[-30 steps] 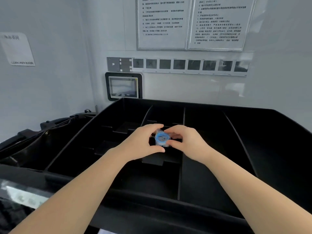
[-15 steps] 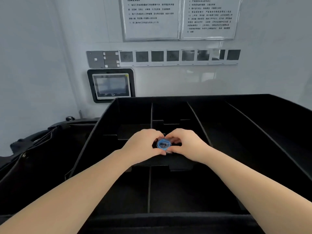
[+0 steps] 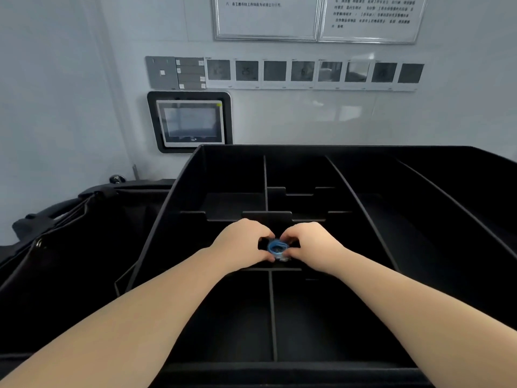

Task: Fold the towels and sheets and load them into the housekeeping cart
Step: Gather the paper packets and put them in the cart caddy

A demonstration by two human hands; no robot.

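Wall screen (image 3: 191, 123), switch panel (image 3: 176, 72), framed notices (image 3: 265, 18).

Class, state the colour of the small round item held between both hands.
Blue: the small round item shows best in the head view, above the black tray.

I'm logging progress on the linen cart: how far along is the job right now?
Done: nothing visible; no towels or sheets lie in the black divided tray, though its far right side runs out of frame. In hand: the left hand and right hand together pinch a small blue-rimmed item over a middle compartment. Left: apparently all folding and loading; no linen is in view.
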